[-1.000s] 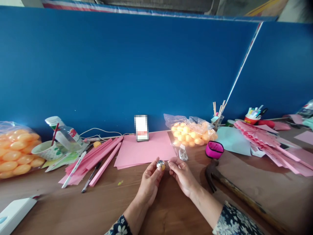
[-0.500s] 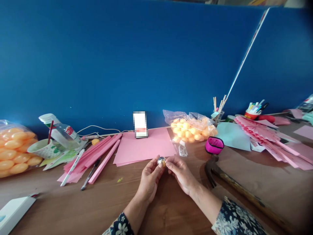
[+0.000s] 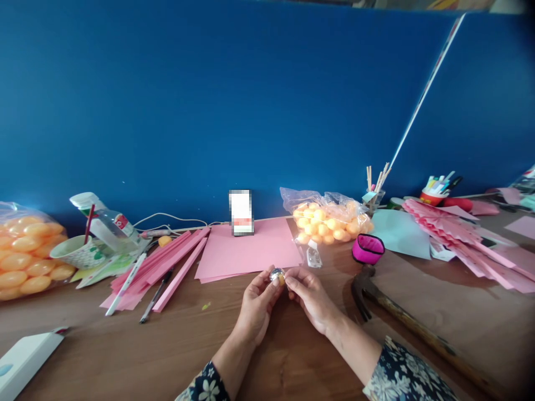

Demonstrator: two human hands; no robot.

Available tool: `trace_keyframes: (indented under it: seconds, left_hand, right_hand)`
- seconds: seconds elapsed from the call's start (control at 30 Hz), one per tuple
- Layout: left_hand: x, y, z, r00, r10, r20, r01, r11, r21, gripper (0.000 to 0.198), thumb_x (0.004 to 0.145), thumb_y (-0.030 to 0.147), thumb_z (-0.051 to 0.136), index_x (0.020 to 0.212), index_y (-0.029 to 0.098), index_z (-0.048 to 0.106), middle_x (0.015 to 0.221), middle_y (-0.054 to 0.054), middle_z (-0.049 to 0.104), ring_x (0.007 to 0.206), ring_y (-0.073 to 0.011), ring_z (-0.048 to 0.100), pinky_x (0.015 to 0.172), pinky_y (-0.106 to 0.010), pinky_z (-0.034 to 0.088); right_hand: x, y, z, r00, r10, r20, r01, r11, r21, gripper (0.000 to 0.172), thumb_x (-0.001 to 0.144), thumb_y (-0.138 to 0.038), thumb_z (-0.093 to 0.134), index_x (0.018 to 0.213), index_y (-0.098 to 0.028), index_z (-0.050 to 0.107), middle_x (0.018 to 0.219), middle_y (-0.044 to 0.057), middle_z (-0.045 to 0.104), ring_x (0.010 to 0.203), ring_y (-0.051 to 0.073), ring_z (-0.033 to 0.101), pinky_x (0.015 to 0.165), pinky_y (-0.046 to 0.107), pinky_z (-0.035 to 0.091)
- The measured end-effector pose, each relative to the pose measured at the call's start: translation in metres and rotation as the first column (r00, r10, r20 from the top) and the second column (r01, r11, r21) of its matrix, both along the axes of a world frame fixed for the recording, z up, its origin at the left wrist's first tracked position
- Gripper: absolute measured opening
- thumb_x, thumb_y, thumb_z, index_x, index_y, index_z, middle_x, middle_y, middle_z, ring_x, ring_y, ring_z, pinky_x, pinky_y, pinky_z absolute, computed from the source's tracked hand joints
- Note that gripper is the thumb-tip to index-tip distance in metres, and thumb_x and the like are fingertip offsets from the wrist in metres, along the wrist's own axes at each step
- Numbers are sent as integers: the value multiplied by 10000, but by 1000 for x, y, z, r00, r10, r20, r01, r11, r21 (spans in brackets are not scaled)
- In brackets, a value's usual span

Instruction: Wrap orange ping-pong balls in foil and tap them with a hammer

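Note:
A small shiny silver-and-yellow ball (image 3: 277, 274) is raised just above the table, in front of the pink paper sheets (image 3: 251, 245). My left hand (image 3: 258, 303) is closed, pinching it between thumb and fingers from the left. From the right, my right hand (image 3: 311, 295) is also closed, thumb and forefinger pressed together at the ball's edge. My fingers cover part of the ball, so its exact kind is hard to make out. Nearest beyond my right hand lies a small clear plastic packet (image 3: 314, 256).
To the right lie a claw hammer (image 3: 401, 312) and a magenta ring-shaped band (image 3: 368, 249). Bags of orange balls stand behind (image 3: 326, 223) and far left (image 3: 29, 250). Pink paper strips (image 3: 159, 264) and pens lie left. A phone (image 3: 241, 214) leans on the blue wall (image 3: 251, 100).
The view has shifted very slightly, so things on the table appear a little further right. Both hands keep the same hold on the ball.

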State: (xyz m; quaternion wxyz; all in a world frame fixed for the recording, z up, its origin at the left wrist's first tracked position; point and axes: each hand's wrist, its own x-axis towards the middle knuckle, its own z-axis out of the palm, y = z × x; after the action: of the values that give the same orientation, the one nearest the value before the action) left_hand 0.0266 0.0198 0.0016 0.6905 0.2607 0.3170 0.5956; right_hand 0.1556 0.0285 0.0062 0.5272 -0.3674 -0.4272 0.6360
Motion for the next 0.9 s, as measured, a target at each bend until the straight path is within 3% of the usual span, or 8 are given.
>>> trace_keyframes:
  seconds: [0.9]
  left_hand:
    - [0,-1,1,1000,10,18,-10,1000,-28,421,674,166,694,1081,157,585,1008,-75,664,919,-160,614,889,-299,451]
  right_hand:
    - [0,-1,0,999,-16,33,16,1000,2,161,723,-340,664,754,-196,599,663,-27,535,584,97,425,557,227,353]
